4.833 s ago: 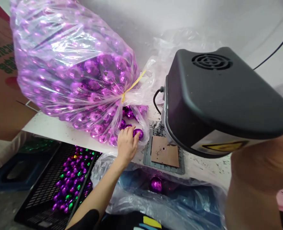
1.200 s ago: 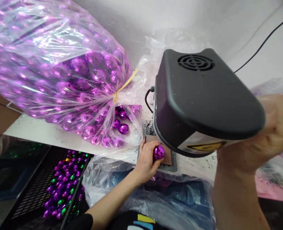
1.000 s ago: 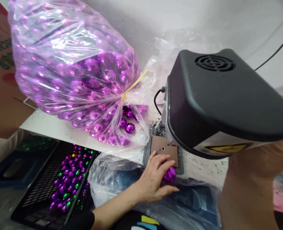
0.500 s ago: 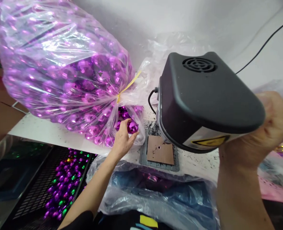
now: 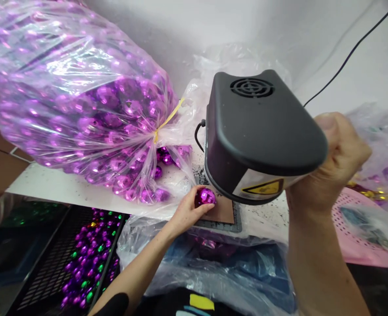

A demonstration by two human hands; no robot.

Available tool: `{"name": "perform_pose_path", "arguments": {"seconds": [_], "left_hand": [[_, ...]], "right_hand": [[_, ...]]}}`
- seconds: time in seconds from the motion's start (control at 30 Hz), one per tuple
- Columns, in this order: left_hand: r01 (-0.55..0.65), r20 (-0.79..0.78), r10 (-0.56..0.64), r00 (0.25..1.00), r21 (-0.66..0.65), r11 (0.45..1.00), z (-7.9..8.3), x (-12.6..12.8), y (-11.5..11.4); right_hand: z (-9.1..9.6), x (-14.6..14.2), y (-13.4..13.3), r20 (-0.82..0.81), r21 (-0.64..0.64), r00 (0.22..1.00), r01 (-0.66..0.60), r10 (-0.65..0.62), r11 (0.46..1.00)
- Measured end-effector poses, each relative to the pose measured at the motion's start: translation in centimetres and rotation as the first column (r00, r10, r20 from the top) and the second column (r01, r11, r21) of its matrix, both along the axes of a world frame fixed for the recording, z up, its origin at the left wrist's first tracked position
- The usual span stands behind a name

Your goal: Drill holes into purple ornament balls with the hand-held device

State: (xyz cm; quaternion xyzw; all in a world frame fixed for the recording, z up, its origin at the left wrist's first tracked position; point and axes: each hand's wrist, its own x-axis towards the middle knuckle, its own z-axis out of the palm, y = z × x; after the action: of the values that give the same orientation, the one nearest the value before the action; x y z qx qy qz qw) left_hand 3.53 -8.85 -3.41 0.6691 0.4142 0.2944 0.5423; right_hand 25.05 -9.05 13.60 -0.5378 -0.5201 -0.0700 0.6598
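My left hand point(image 5: 187, 210) pinches a shiny purple faceted bauble point(image 5: 207, 196) between thumb and fingers. The bauble is over a square brown board point(image 5: 222, 211) on a grey metal base plate point(image 5: 236, 224). Above the plate stands a black machine housing point(image 5: 259, 123) with a round vent and a yellow warning label. My right hand point(image 5: 340, 158) is closed at the right side of the housing; what it grips is hidden. To the left lies a large clear bag point(image 5: 82, 96) full of purple baubles, tied with a yellow tie. A few loose baubles point(image 5: 165, 158) lie by its neck.
Below the table edge at left, a black crate point(image 5: 45, 263) holds small purple and green balls. Clear plastic with blue beneath point(image 5: 246, 272) hangs in front of the table. A pink perforated basket point(image 5: 361, 237) is at the right. Dark flakes dot the white tabletop point(image 5: 275, 219).
My left hand has moved right, carrying the bauble from the bag's neck to over the brown board. My right hand stays closed beside the housing. The view has shifted slightly.
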Motion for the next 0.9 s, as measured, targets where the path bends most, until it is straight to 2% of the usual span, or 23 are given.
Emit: {"name": "perform_pose_path", "arguments": {"seconds": [0.07,0.17,0.27,0.43,0.67,0.8,0.9], "left_hand": [[-0.011,-0.112,0.028,0.993,0.147,0.989,0.3,0.5,-0.3],[0.031,-0.260,0.063,0.964,0.344,0.939,0.3,1.5,-0.8],[0.031,-0.337,0.128,0.933,0.428,0.903,-0.3,2.8,-1.2],[-0.084,-0.309,0.234,0.922,0.430,0.899,-1.5,4.5,-1.3],[-0.103,-0.262,0.230,0.937,0.422,0.901,-1.1,4.5,-1.4],[-0.119,-0.236,0.229,0.944,0.404,0.907,-1.3,4.5,-1.5],[-0.141,-0.214,0.238,0.947,0.386,0.912,-1.8,4.6,-1.5]], "right_hand": [[0.0,-0.1,0.0,0.003,-0.001,1.000,0.005,-0.005,1.000],[0.1,-0.2,0.0,0.007,-0.001,1.000,0.002,-0.002,1.000],[0.1,-0.2,0.0,0.000,-0.020,1.000,-0.007,0.007,1.000],[0.0,-0.2,-0.2,-0.011,-0.014,1.000,-0.004,0.004,1.000],[-0.1,0.1,-0.3,0.016,-0.014,0.999,-0.035,0.036,0.999],[-0.2,-0.2,-1.0,0.059,0.020,0.998,0.037,-0.038,0.999],[-1.6,-0.3,-2.4,0.106,0.109,0.988,0.103,-0.114,0.989]]}}
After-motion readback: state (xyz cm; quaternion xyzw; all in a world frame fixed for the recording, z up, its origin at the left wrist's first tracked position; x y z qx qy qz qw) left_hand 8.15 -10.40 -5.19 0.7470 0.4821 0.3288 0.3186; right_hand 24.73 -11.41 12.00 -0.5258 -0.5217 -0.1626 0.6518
